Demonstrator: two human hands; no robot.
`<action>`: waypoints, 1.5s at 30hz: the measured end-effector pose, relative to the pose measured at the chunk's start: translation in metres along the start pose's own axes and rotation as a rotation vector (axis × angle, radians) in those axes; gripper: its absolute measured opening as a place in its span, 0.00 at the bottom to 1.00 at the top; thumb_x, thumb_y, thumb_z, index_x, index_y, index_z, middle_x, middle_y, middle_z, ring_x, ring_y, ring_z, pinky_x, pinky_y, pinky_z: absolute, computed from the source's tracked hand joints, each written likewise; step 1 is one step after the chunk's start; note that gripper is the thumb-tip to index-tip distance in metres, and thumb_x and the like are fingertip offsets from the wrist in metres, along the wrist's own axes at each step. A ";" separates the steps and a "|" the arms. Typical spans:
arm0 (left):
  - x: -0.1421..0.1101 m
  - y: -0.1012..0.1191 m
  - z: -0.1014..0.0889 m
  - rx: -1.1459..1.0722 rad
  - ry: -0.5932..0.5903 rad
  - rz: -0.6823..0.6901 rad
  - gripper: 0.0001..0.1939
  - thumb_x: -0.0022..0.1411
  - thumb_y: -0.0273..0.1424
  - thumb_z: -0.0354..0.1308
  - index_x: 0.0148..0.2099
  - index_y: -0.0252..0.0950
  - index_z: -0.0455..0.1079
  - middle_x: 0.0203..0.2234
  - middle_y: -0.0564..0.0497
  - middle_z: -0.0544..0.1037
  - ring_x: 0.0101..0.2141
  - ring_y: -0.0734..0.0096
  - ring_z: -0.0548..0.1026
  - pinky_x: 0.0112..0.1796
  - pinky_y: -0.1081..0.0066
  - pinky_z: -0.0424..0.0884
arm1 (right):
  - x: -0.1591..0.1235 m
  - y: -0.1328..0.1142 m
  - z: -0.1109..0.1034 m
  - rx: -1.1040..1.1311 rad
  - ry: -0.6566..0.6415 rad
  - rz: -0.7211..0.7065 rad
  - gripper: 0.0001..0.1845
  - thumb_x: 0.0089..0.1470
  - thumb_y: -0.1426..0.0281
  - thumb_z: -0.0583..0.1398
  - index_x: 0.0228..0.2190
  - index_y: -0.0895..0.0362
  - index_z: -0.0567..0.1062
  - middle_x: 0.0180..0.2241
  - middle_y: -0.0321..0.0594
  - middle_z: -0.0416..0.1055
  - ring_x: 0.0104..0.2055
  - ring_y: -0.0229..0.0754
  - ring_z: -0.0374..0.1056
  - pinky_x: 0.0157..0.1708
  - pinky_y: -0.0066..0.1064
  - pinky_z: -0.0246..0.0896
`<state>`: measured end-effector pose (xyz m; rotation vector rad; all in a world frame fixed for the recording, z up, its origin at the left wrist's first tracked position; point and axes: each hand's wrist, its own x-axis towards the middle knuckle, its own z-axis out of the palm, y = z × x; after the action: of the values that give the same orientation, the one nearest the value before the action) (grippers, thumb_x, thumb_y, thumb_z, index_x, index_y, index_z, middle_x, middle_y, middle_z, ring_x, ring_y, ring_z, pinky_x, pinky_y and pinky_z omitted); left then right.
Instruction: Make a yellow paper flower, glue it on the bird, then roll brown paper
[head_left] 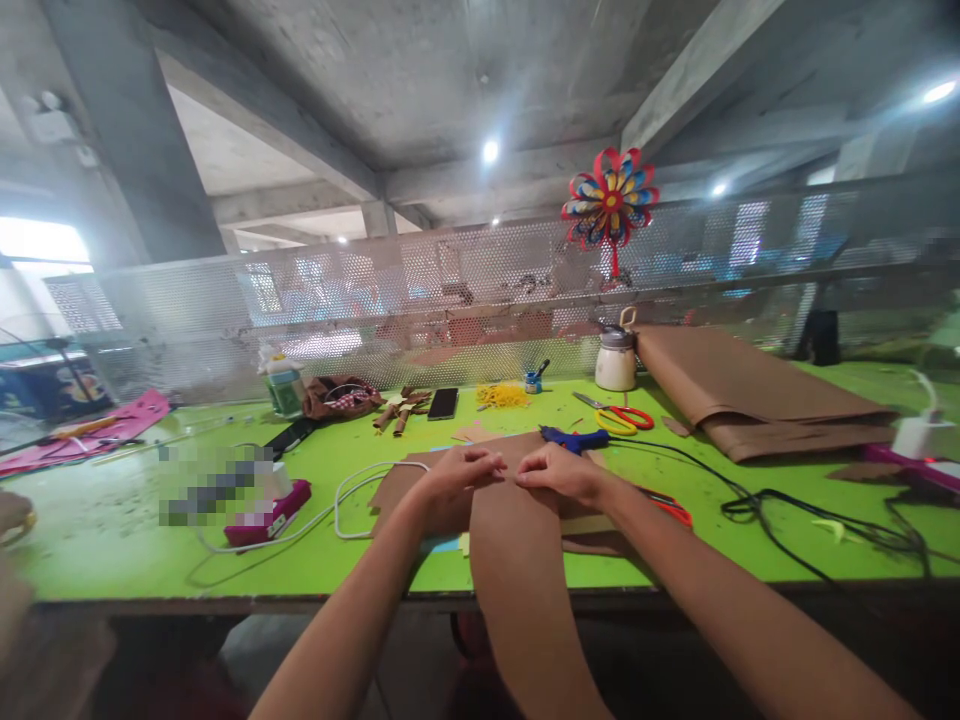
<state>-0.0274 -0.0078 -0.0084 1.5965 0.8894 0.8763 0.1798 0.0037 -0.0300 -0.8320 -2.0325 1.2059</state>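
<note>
A long brown paper strip (517,560) runs from the middle of the table over its front edge and down toward me. Its far end lies between my left hand (466,474) and my right hand (559,472), each closed in a pinch at one corner. Under the strip and hands are brown paper pieces (424,505). Just beyond my right hand lies a blue hot glue gun (577,439), its nozzle toward the left. An orange-handled tool (675,508) is partly hidden by my right forearm.
Scissors (621,414), a phone (443,404), yellow shreds (502,395) and a cream jug (616,362) stand or lie farther back. Folded brown paper (750,395) fills the right rear. Purple power strips (259,522) and cables (810,520) lie at both sides; a perforated screen (420,300) borders the back.
</note>
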 end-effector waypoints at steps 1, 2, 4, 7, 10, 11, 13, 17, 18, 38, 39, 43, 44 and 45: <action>0.001 -0.003 0.001 0.091 -0.018 -0.005 0.18 0.49 0.41 0.62 0.31 0.29 0.74 0.24 0.47 0.74 0.26 0.73 0.69 0.30 0.73 0.64 | 0.002 0.003 -0.002 -0.084 0.009 -0.020 0.15 0.46 0.61 0.60 0.25 0.61 0.77 0.20 0.34 0.67 0.23 0.33 0.57 0.24 0.25 0.49; 0.001 -0.005 0.002 0.182 -0.034 -0.003 0.17 0.49 0.40 0.62 0.31 0.29 0.74 0.23 0.48 0.74 0.25 0.73 0.68 0.28 0.74 0.63 | 0.003 0.005 -0.004 -0.169 0.010 -0.040 0.14 0.46 0.61 0.60 0.24 0.61 0.76 0.20 0.34 0.67 0.23 0.34 0.57 0.24 0.26 0.49; 0.003 -0.009 0.003 0.331 -0.066 0.039 0.15 0.48 0.39 0.62 0.31 0.29 0.75 0.23 0.49 0.74 0.25 0.74 0.67 0.27 0.74 0.62 | 0.005 0.007 -0.007 -0.307 0.010 -0.069 0.14 0.47 0.62 0.59 0.23 0.61 0.76 0.19 0.34 0.67 0.23 0.34 0.58 0.23 0.25 0.49; 0.005 -0.011 0.003 0.439 -0.073 0.112 0.14 0.49 0.37 0.61 0.33 0.30 0.75 0.26 0.49 0.75 0.26 0.73 0.68 0.29 0.74 0.62 | 0.005 0.006 -0.007 -0.424 0.041 -0.103 0.15 0.49 0.62 0.57 0.24 0.61 0.76 0.21 0.35 0.69 0.24 0.35 0.59 0.23 0.25 0.49; 0.005 -0.013 0.001 0.524 -0.029 0.120 0.13 0.51 0.35 0.57 0.33 0.30 0.75 0.25 0.49 0.75 0.27 0.72 0.69 0.28 0.75 0.62 | 0.004 0.006 -0.004 -0.519 0.083 -0.148 0.16 0.51 0.61 0.56 0.25 0.60 0.77 0.23 0.37 0.72 0.25 0.36 0.61 0.24 0.26 0.50; 0.005 -0.013 0.001 0.564 -0.016 0.122 0.12 0.51 0.34 0.56 0.32 0.29 0.74 0.25 0.49 0.75 0.27 0.72 0.69 0.28 0.75 0.61 | 0.004 0.007 -0.003 -0.554 0.093 -0.164 0.16 0.51 0.61 0.56 0.26 0.60 0.77 0.23 0.37 0.73 0.26 0.37 0.62 0.24 0.26 0.51; 0.006 -0.015 0.000 0.638 -0.013 0.132 0.11 0.51 0.33 0.55 0.32 0.30 0.74 0.24 0.50 0.75 0.27 0.72 0.69 0.27 0.75 0.61 | 0.005 0.009 -0.002 -0.622 0.105 -0.192 0.16 0.52 0.61 0.56 0.27 0.59 0.78 0.25 0.39 0.74 0.26 0.38 0.63 0.25 0.26 0.52; 0.008 -0.020 -0.002 0.732 -0.036 0.160 0.11 0.51 0.31 0.54 0.33 0.30 0.75 0.25 0.50 0.75 0.27 0.72 0.69 0.28 0.75 0.62 | 0.007 0.015 -0.005 -0.715 0.066 -0.214 0.14 0.51 0.63 0.58 0.29 0.59 0.79 0.28 0.41 0.74 0.29 0.38 0.65 0.29 0.26 0.53; 0.008 -0.021 -0.003 0.753 -0.040 0.164 0.11 0.51 0.31 0.54 0.33 0.30 0.75 0.25 0.51 0.75 0.27 0.73 0.69 0.29 0.75 0.62 | 0.007 0.016 -0.006 -0.730 0.054 -0.215 0.13 0.51 0.64 0.58 0.30 0.59 0.79 0.28 0.40 0.74 0.30 0.38 0.65 0.30 0.26 0.53; 0.015 -0.023 -0.003 0.946 -0.099 0.202 0.09 0.53 0.31 0.56 0.34 0.30 0.73 0.25 0.51 0.74 0.26 0.75 0.67 0.27 0.77 0.60 | 0.004 0.010 0.007 -0.976 0.005 -0.229 0.08 0.53 0.73 0.56 0.30 0.60 0.76 0.31 0.43 0.71 0.36 0.39 0.64 0.36 0.27 0.53; 0.014 -0.021 -0.002 0.972 -0.097 0.208 0.09 0.53 0.31 0.56 0.34 0.30 0.73 0.25 0.51 0.74 0.26 0.75 0.67 0.28 0.77 0.60 | 0.004 0.011 0.008 -0.987 0.004 -0.232 0.08 0.53 0.72 0.56 0.30 0.60 0.75 0.32 0.43 0.71 0.36 0.39 0.64 0.36 0.27 0.53; 0.009 -0.012 0.003 1.053 -0.094 0.214 0.09 0.54 0.28 0.54 0.34 0.30 0.73 0.26 0.51 0.74 0.27 0.75 0.67 0.28 0.77 0.60 | 0.002 0.010 0.008 -1.057 0.017 -0.217 0.08 0.54 0.72 0.55 0.30 0.61 0.74 0.33 0.44 0.71 0.37 0.40 0.64 0.35 0.27 0.52; 0.007 -0.010 0.005 1.073 -0.096 0.213 0.09 0.54 0.27 0.53 0.34 0.30 0.73 0.26 0.50 0.74 0.26 0.75 0.67 0.28 0.77 0.60 | 0.001 0.009 0.008 -1.073 0.013 -0.210 0.08 0.54 0.73 0.54 0.30 0.61 0.74 0.33 0.44 0.71 0.37 0.40 0.64 0.35 0.27 0.51; 0.006 -0.007 0.006 1.097 -0.099 0.216 0.09 0.53 0.27 0.53 0.34 0.30 0.72 0.26 0.50 0.74 0.26 0.75 0.67 0.28 0.77 0.60 | 0.001 0.007 0.008 -1.088 0.002 -0.199 0.08 0.54 0.73 0.54 0.30 0.60 0.74 0.33 0.44 0.71 0.37 0.40 0.64 0.34 0.27 0.51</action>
<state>-0.0202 -0.0042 -0.0162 2.6816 1.2348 0.4184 0.1745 0.0030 -0.0396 -1.0288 -2.6518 -0.1128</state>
